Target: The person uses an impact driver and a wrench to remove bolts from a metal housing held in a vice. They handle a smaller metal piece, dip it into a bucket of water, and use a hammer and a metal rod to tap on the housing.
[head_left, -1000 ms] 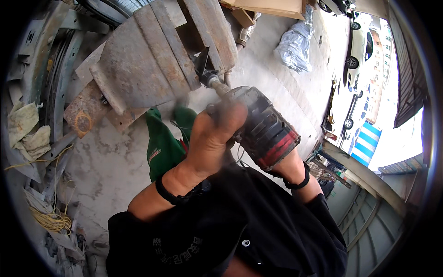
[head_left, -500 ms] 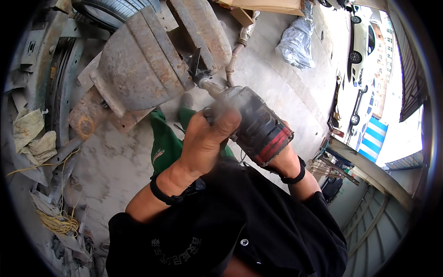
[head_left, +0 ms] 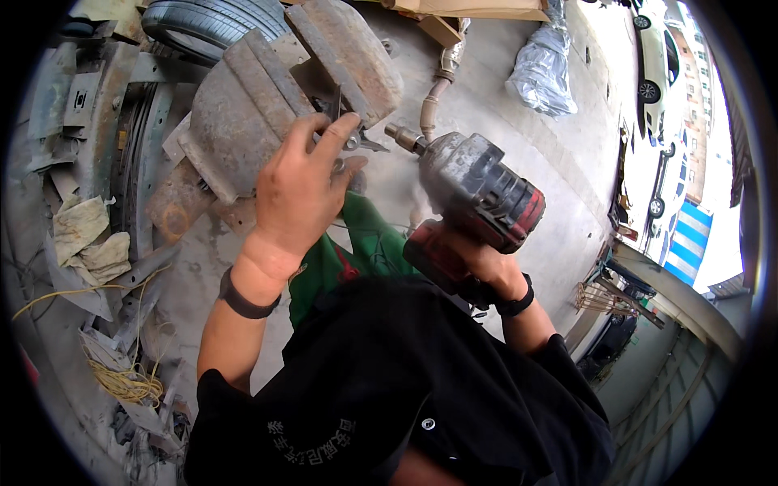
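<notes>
Head view: left hand (head_left: 296,190) pinches small dark metal bracket (head_left: 369,144) at rusty grey steel vise (head_left: 243,105), upper centre. Right hand (head_left: 478,255) wraps black-and-red impact wrench (head_left: 490,194); silver socket (head_left: 403,138) off bracket, fastening state unclear.

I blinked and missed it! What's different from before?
The left hand came off the impact wrench and moved forward to the dark metal part at the rusty bench vise. The right hand still holds the wrench, now swung right, its socket off the part. The vise stayed put.
</notes>
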Available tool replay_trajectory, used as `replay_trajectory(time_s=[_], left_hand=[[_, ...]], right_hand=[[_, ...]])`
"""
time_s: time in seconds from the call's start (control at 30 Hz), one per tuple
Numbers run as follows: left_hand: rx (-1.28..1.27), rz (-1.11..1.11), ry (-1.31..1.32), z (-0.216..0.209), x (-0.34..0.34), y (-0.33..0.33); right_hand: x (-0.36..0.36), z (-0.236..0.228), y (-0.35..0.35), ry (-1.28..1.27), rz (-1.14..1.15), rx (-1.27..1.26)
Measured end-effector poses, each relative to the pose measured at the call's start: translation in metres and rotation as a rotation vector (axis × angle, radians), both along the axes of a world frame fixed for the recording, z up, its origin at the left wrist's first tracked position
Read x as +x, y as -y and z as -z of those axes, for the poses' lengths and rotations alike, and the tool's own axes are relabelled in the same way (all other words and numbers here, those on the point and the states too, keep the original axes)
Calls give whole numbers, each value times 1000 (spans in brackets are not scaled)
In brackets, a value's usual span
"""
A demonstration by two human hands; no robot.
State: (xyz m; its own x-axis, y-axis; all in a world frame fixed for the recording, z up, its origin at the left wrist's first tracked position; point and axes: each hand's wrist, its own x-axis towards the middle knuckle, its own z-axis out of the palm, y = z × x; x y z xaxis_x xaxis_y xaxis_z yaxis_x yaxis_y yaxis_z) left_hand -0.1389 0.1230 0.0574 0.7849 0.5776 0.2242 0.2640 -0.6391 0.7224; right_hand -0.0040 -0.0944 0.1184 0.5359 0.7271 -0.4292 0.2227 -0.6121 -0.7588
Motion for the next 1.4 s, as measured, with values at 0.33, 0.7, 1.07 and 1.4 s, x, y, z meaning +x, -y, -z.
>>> replay_trajectory(time_s=[0.33,0.7,1.07,1.4], left_hand=[[256,266,-251,-9,17,-15],[690,335,-608,-31,41,-8],[631,188,-599,-18,40,-2],[-859,-819,34,-34,2,-3]], right_hand=[[12,32,53,-166,331,47],[25,85,100,115,46,202],[27,96,107,40,118,238],[38,112,125,-3,231,269]])
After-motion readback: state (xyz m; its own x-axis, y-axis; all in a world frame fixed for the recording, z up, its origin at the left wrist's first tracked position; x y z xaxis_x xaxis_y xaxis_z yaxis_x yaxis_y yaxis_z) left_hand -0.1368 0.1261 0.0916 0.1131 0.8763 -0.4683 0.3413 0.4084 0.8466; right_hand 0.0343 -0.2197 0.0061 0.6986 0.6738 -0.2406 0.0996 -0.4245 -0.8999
